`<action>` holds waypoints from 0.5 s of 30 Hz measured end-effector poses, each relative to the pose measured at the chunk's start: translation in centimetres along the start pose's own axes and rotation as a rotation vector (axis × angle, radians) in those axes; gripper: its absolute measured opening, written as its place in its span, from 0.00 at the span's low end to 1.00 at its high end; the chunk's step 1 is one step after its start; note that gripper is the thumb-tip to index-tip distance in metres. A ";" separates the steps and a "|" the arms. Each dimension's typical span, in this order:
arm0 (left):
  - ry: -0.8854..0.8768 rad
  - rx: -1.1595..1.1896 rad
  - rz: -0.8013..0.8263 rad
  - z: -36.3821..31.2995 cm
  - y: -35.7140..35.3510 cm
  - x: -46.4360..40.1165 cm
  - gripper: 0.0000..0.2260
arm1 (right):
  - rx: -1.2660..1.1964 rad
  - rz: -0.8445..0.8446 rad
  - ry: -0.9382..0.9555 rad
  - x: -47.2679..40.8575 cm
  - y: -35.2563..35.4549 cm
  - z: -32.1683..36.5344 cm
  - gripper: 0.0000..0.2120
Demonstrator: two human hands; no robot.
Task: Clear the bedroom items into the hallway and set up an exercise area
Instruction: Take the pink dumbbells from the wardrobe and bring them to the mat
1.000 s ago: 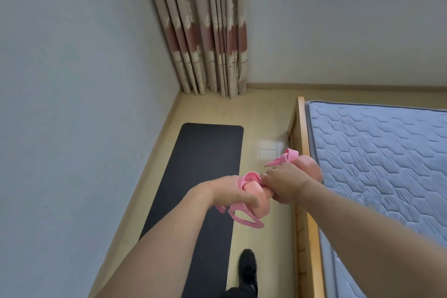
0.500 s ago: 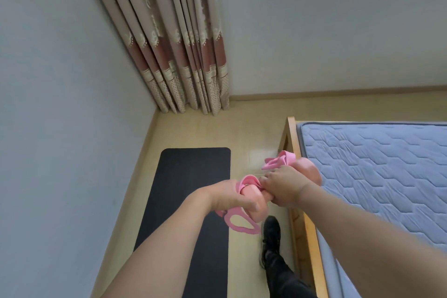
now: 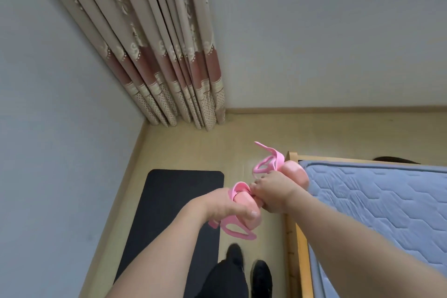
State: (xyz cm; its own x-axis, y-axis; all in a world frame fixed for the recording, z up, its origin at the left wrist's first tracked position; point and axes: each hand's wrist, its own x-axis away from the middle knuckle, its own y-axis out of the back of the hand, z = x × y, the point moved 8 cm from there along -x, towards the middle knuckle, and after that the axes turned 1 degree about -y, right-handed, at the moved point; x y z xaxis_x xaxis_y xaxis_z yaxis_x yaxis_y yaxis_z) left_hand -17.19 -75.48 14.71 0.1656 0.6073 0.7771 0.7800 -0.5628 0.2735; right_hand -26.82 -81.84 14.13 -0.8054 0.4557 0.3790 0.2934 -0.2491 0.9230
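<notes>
Between mat (image 3: 169, 203) and bedframe (image 3: 296, 244), floor strip (image 3: 271, 247)

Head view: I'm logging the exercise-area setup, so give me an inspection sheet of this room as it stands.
Surface: beige floor, glossy.
Job's things: black exercise mat flat on the floor along the left wall; pink dumbbells with straps, one in each hand.
Clutter: nothing seen.
Hands: left hand grips one dumbbell; right hand grips the other, fingers curled; the hands meet.
Cables: nothing seen.
Surroundings: patterned curtain in the corner; wooden bed frame with bare blue mattress on the right; black shoes between mat and bed.
</notes>
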 end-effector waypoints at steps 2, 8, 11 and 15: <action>-0.001 0.050 -0.020 -0.8 2.4 -2.2 0.21 | 0.003 0.029 0.007 -2.8 0.4 -2.5 0.06; -0.074 0.284 -0.038 -3.8 11.4 -9.1 0.15 | 0.010 0.025 0.030 -12.0 3.8 -10.1 0.07; -0.057 0.373 -0.065 -4.2 15.2 -13.7 0.19 | 0.058 0.029 0.064 -17.3 4.9 -14.2 0.09; -0.006 0.677 -0.055 -3.4 17.5 -21.5 0.23 | 0.104 0.046 0.134 -24.8 2.0 -19.7 0.09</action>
State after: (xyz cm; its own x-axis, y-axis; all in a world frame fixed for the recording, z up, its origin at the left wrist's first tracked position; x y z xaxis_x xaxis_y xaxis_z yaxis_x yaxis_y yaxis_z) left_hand -9.17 -100.26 4.74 0.1164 0.6291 0.7686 0.9930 -0.0564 -0.1041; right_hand -16.44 -110.48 5.28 -0.8495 0.3259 0.4148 0.3775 -0.1739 0.9096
